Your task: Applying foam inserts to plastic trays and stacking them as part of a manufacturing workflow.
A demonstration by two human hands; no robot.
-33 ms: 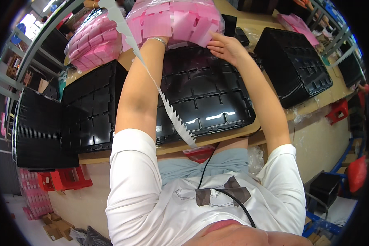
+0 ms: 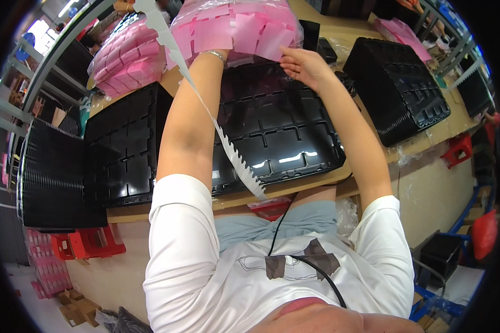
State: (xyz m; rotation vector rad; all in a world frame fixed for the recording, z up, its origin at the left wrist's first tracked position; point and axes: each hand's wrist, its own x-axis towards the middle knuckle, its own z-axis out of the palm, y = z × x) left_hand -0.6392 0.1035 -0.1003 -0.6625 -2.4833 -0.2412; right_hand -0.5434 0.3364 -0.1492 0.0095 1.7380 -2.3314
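Between the two frames, the change is slight: the right hand [image 2: 304, 64] shifts a little to the left, and the pink sheet [image 2: 273, 40] at its fingertips takes a slightly different angle. Everything else looks much the same. The right hand is partly curled, its thumb and forefinger appearing to pinch the sheet's right edge, while the other fingers bend loosely below. The sheet lies just to the left of these fingertips, against the front of the pink bundle [image 2: 236, 6], which sits beyond both hands under clear plastic.

The left hand [image 2: 226, 51] is mostly hidden behind the hanging pink pieces [image 2: 213, 36]; a bracelet [image 2: 214, 54] shows at its wrist. I cannot tell whether its fingers are open or gripping anything.

Nearer the body than both hands, below the forearms, lies a black tray [image 2: 278, 133]. One tray stack [image 2: 122, 147] stands to the left of the left forearm, and another black stack [image 2: 408, 83] to the right of the right hand. A white jagged strip [image 2: 236, 161] hangs across the view, in front of the left forearm.

As for progress, I judge it early: the pinched sheet does not look free of the bundle, many pieces remain there, and I see no pink piece lying on the tray.
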